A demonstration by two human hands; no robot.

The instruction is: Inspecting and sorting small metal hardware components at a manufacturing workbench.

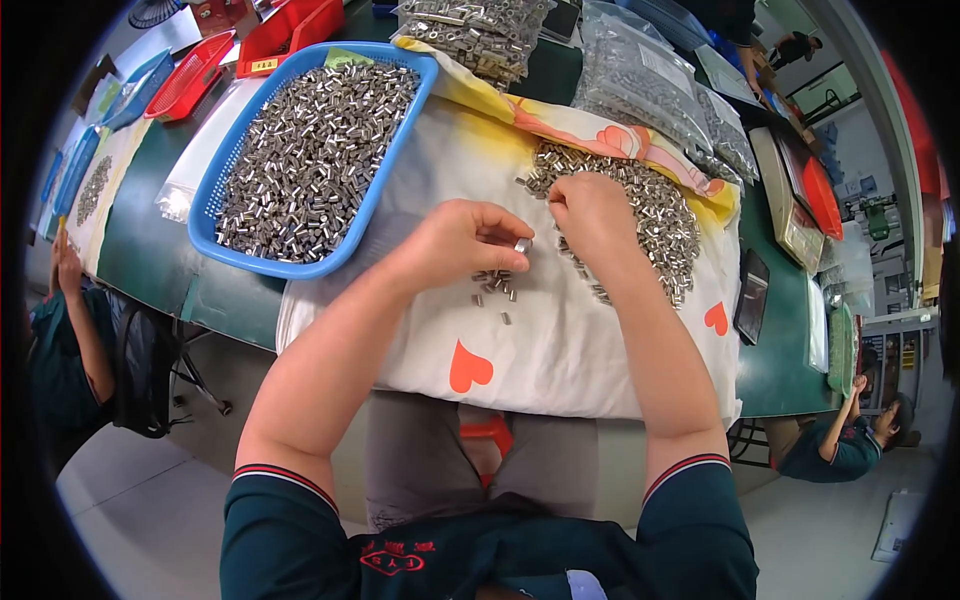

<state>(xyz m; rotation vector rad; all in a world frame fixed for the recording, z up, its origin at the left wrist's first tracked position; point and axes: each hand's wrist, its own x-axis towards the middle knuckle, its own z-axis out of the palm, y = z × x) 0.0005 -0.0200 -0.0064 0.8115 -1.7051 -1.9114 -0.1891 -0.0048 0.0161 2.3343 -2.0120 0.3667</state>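
Note:
My left hand pinches a small shiny metal sleeve between thumb and fingertips, above the white cloth. Just below that hand lies a small group of loose metal sleeves. My right hand is at the left edge of a large pile of the same sleeves. Its fingers are curled together, and whatever they may hold is hidden. A blue basket full of similar small metal pieces stands to the left of my hands.
The white cloth with red hearts covers the green table. Bags of metal parts lie at the back, near red trays. A phone rests at the right. Other people sit at both sides.

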